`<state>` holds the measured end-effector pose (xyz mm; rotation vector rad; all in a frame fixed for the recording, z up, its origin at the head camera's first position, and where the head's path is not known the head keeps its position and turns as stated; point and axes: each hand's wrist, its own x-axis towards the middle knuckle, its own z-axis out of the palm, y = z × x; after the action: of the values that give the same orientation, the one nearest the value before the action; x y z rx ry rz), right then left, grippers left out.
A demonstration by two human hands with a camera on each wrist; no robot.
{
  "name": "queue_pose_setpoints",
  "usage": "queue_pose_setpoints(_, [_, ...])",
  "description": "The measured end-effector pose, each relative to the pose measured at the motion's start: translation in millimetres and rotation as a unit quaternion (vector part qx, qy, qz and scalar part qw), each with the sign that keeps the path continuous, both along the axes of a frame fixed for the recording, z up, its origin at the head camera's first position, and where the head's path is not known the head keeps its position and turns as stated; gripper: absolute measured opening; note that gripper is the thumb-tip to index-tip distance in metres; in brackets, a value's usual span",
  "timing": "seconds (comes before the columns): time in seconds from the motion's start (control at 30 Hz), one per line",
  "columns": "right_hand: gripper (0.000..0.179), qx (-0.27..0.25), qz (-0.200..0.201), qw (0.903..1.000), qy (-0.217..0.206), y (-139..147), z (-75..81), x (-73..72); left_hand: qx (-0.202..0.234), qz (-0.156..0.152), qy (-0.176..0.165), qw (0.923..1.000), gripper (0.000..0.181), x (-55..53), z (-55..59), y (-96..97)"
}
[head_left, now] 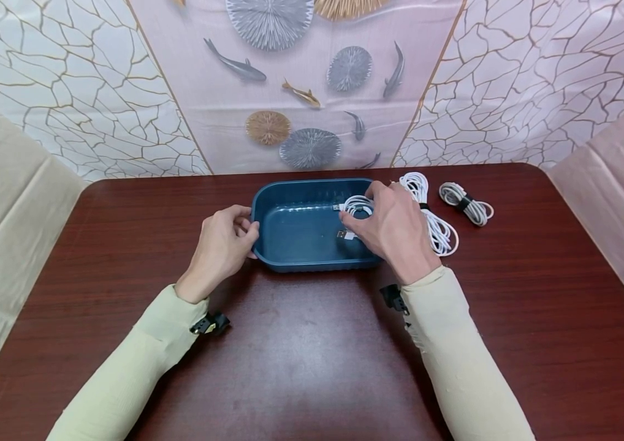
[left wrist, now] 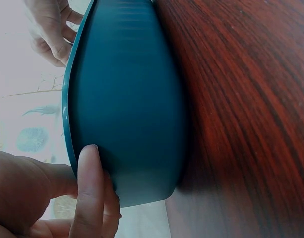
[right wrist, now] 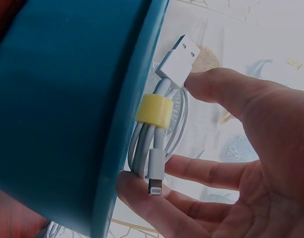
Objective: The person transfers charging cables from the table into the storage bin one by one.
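A dark teal plastic bin (head_left: 312,229) sits lengthwise on the table. My left hand (head_left: 222,242) grips its left end at the rim; in the left wrist view, fingers (left wrist: 90,183) lie against the outer wall. Over the bin's right end, my right hand (head_left: 397,226) holds a coiled white USB cable (head_left: 357,205) between thumb and fingers. A yellow strap (right wrist: 155,111) binds this coil in the right wrist view. Its USB plug (right wrist: 179,60) is by the thumb, and the small metal-tipped connector (right wrist: 155,171) points toward the fingers.
Right of the bin lies a long white cable bundle (head_left: 437,229) with a black tie, partly behind my right hand. Farther right is a smaller, greyish-white cable bundle (head_left: 466,203), also black-tied. The brown wooden table (head_left: 301,361) ends at a patterned cloth backdrop (head_left: 312,79).
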<state>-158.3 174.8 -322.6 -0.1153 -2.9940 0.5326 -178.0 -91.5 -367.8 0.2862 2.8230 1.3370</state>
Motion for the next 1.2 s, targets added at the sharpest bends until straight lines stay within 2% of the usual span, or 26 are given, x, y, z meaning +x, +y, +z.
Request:
queue_pose_setpoints(0.27, [0.061, -0.004, 0.001, 0.9999, -0.015, -2.7, -1.6, -2.0, -0.002, 0.000, -0.002, 1.0000, 0.035, 0.0, 0.4, 0.2])
queue_pose_setpoints(0.63, [0.057, -0.006, 0.012, 0.9999, -0.006, -7.0, -7.9, -2.5, -0.006, 0.000, -0.002, 1.0000, 0.035, 0.0, -0.4, -0.1])
queue_pose_setpoints(1.2, [0.057, 0.013, 0.010, 0.9996, -0.025, -13.3, -13.3, -3.7, -0.003, 0.000, -0.006, 1.0000, 0.034, -0.5, -0.3, -0.3])
